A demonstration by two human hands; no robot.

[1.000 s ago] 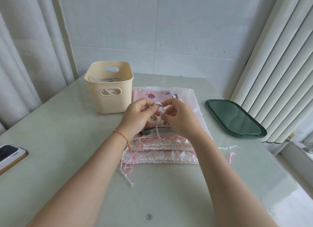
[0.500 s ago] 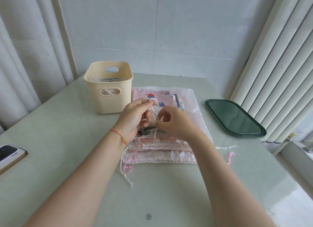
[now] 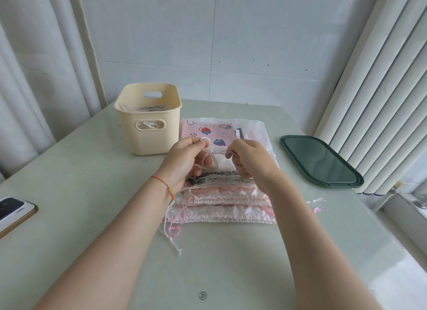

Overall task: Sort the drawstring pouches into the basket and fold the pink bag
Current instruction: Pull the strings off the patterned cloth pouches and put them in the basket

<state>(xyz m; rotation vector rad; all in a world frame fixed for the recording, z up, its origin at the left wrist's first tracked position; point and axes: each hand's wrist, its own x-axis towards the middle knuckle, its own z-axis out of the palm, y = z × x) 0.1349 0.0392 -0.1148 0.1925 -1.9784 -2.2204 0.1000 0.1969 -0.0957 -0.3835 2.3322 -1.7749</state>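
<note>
A stack of pink and white drawstring pouches [image 3: 228, 203] lies on the table in front of me, ruffled edges toward me. Above its top pouch, my left hand [image 3: 187, 161] pinches a loop of white drawstring [image 3: 209, 151], and my right hand [image 3: 249, 158] pinches the other end of the same cord. A knot or bow sits between the two hands. A pink bag with a strawberry print [image 3: 208, 130] lies flat behind my hands on sheer white fabric. The cream plastic basket [image 3: 147, 129] stands at the back left and holds some pouches.
A dark green tray lid [image 3: 321, 161] lies at the right by the vertical blinds. A phone on a wooden board [image 3: 13, 210] sits at the left table edge. Loose cord ends [image 3: 172, 231] trail off the stack toward me. A curtain hangs at the left.
My hands have pulled a little apart, drawing the white cord out into loops between them. The stack and basket have not moved.
</note>
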